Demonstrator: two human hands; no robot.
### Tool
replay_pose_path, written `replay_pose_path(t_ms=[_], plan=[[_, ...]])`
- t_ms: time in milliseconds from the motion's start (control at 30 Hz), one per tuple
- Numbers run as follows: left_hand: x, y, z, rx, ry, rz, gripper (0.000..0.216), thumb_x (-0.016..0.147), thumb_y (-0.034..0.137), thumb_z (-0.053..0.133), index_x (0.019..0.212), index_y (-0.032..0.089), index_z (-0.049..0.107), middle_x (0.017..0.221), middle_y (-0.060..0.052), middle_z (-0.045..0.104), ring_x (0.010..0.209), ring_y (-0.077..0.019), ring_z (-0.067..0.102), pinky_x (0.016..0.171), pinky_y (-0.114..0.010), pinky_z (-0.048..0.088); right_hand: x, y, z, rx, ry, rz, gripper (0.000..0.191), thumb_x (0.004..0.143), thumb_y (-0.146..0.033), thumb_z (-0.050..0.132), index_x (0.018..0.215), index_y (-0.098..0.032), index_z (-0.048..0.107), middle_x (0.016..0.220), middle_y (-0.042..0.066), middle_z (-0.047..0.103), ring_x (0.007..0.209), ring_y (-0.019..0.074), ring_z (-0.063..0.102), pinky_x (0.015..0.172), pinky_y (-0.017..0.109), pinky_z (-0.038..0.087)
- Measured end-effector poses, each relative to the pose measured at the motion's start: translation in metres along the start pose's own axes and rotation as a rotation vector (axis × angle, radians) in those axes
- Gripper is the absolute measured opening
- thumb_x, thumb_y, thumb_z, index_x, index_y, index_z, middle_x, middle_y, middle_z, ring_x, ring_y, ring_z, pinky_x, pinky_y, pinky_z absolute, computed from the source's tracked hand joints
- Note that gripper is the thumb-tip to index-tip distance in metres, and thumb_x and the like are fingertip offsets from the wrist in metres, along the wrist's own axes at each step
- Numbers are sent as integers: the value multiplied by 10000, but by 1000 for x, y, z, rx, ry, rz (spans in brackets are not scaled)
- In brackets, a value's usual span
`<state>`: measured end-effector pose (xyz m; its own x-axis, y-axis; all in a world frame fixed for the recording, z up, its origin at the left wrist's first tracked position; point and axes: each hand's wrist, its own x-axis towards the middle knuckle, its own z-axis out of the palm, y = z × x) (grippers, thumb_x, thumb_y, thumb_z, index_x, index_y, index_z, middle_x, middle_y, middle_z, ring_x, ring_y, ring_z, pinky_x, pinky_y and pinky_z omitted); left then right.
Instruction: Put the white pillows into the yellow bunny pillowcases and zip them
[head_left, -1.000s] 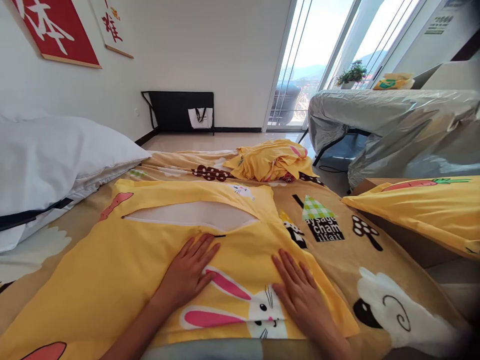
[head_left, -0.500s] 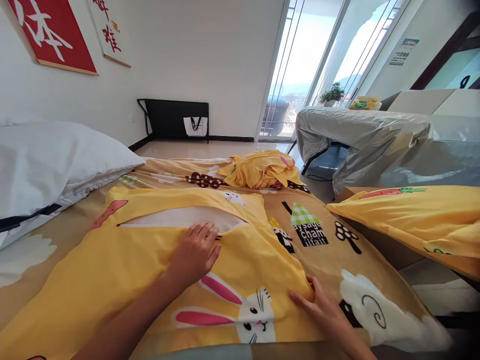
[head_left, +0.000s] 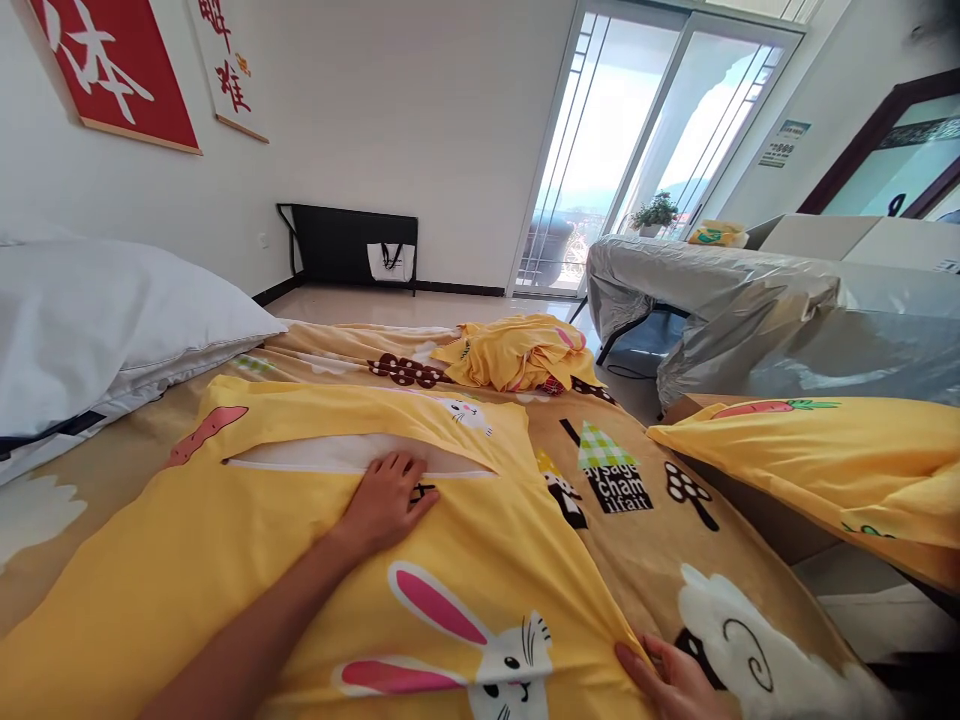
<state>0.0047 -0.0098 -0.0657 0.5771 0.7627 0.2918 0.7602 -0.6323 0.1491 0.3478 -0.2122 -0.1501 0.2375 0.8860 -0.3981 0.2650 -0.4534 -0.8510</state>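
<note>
A yellow pillowcase with a rabbit print lies across the bed in front of me, a white pillow showing through its long open slit. My left hand rests on the lower edge of that slit, fingers curled over the fabric beside a small black zipper pull. My right hand is at the bottom of the view, pinching the pillowcase's near right corner against the bedspread; only part of that hand shows.
A tan cartoon-print bedspread covers the bed. A white pillow lies at left, a crumpled yellow cloth at the far end, another yellow pillow at right. A plastic-covered table stands by the glass doors.
My left hand slid up from the flat fabric to the slit's edge and curled there. My right hand moved right and toward me, from lying flat on the rabbit print to gripping the corner.
</note>
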Motion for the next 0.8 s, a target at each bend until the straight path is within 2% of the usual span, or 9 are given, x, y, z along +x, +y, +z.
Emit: replay_pose_path(t_ms=[133,233,333,400,500,600,667,733,800], plan=[[6,7,-9,36,-65,-35,446,907,522,394,1089,173,603,1074,-108,593,1040,-277,517,899,-421,396,-2,-4,-10,-27,5,-4,398,574,-562,670,716,-190,663,740,51,688,741,248,643,654,296,504],[23,28,-19,89,-138,-52,525,898,573,357,1005,144,638,1034,-145,617,1004,-309,550,848,-447,426,-2,-17,-12,89,23,14,400,548,-507,701,801,-200,662,785,45,692,750,244,644,682,306,515],[47,54,-21,55,-122,31,504,918,536,336,1016,141,633,1036,-147,630,1003,-292,567,856,-420,439,1,-28,-8,172,27,78,447,582,-539,698,861,-195,639,809,53,691,767,237,647,686,299,515],[59,62,-13,-1,-140,52,433,917,472,387,1043,130,620,1054,-148,632,1018,-275,573,865,-384,449,5,-27,-2,151,7,77,470,582,-592,688,807,-184,621,763,54,677,740,228,638,652,286,504],[64,54,6,-72,-196,7,392,893,438,451,1032,116,626,1091,-162,633,1039,-280,576,878,-371,455,8,-13,3,10,62,17,525,552,-694,638,665,-186,573,656,40,626,648,195,585,567,257,460],[57,34,23,-165,-151,31,381,894,450,450,969,131,645,1106,-149,641,1066,-275,566,919,-365,440,7,5,-5,-182,66,37,555,594,-749,541,614,-195,557,611,35,593,608,177,547,528,248,426],[51,25,28,-207,-101,71,364,908,433,431,937,137,641,1075,-133,650,1048,-259,567,919,-354,439,6,7,-20,-344,65,42,501,637,-694,528,628,-196,582,657,47,621,653,193,568,569,257,440],[47,24,30,-215,-84,93,345,921,412,411,919,143,628,1039,-121,652,1018,-244,570,910,-351,442,8,-7,-37,-540,106,-8,408,657,-604,539,641,-203,608,701,62,650,707,219,593,635,285,456],[45,28,30,-207,-75,94,327,927,400,402,929,148,610,1039,-114,647,1016,-238,564,915,-354,439,15,-37,-46,-681,205,-118,369,685,-550,524,740,-207,649,800,91,683,787,255,617,715,330,466]])
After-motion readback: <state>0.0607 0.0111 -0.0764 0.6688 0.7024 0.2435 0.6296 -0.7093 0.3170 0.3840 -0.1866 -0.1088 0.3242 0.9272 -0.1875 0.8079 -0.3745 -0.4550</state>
